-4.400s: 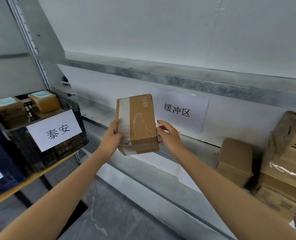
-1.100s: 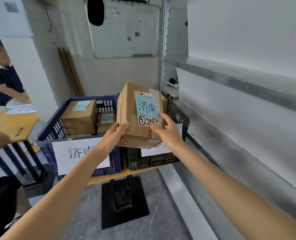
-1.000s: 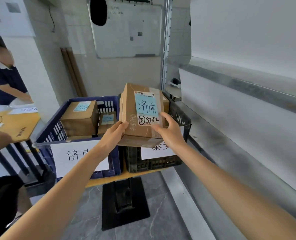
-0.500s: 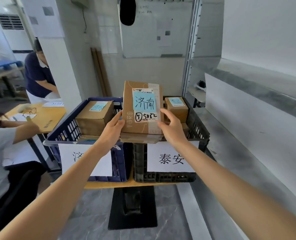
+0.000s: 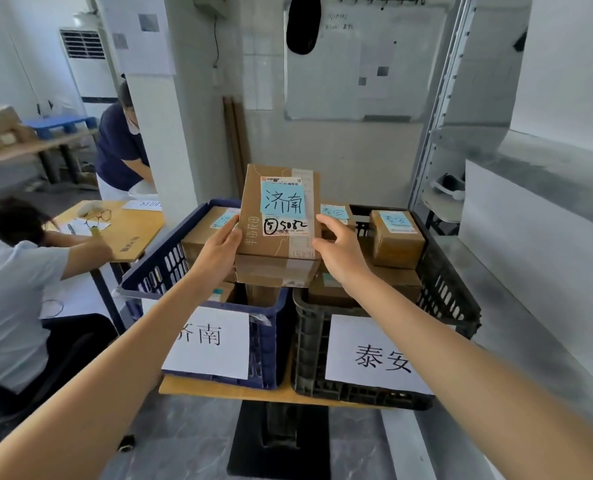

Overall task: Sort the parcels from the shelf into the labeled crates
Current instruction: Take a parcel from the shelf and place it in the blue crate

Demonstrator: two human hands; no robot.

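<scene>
Table (image 5: 205, 389) bears blue crate (image 5: 269, 348), black crate (image 5: 309, 351) | left hand (image 5: 219, 256), right hand (image 5: 340, 259) grip parcel (image 5: 277, 220) above.

Brown parcel (image 5: 277, 244) with blue label (image 5: 282, 201), navy crate (image 5: 267, 344), black crate (image 5: 309, 341)

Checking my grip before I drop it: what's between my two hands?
The cardboard parcel with the blue 济南 label, held between the left hand and the right hand, as the head view shows.
</scene>
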